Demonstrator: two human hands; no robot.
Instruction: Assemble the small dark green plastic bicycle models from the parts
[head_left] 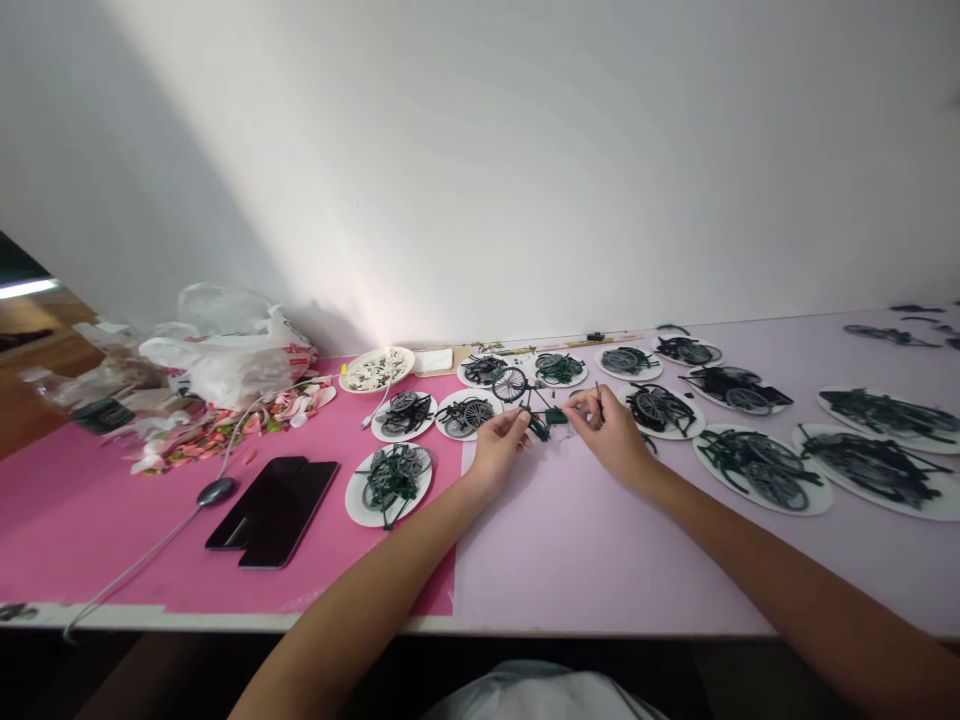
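Between my two hands, above the lilac tabletop, is a partly built toy bicycle with a grey spoked wheel (510, 384) and a dark green frame part (556, 416). My left hand (499, 445) pinches it from the left with thumb and forefinger. On the other side, my right hand (606, 428) is closed at the green end of the bicycle. A thin dark piece (599, 396) sticks up among its fingers; what the fingertips pinch is too small to make out. Just beyond the hands are plates of bicycle parts, including dark wheels (475, 413) and green frames (559, 368).
More part-filled plates (763, 470) spread to the right, with one plate (388, 485) at the left. A bowl of small pieces (376, 370), plastic bags (232, 350), pink petal-like scraps (225, 428), a black phone (277, 510) and a cabled mouse-like device (216, 491) occupy the pink side.
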